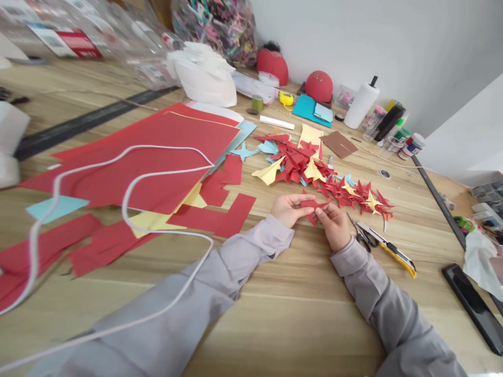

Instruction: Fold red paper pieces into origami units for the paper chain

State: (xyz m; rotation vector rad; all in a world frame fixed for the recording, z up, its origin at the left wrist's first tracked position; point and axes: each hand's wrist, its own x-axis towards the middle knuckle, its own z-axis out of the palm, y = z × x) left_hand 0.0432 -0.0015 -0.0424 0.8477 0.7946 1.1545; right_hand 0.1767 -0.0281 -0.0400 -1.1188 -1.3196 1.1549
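Between my two hands is a small folded piece of red paper [312, 204], its pointed ends partly hidden by my fingers. My left hand [288, 209] pinches it from the left, thumb along its lower edge. From the right, my right hand [333, 224] grips its other side between thumb and fingers. Just beyond lies a heap of folded red paper stars [296, 159], with yellow and light-blue ones mixed in. Scissors [366, 236] and a yellow utility knife [389, 247] rest right of my right hand.
Large red paper sheets [157, 152] and cut red strips [236, 214] cover the left side. A white cable [129, 193] loops over them and across my left sleeve. A black phone [473, 306] lies at the right. Bottles, tape and a red pincushion [319, 86] stand along the wall.
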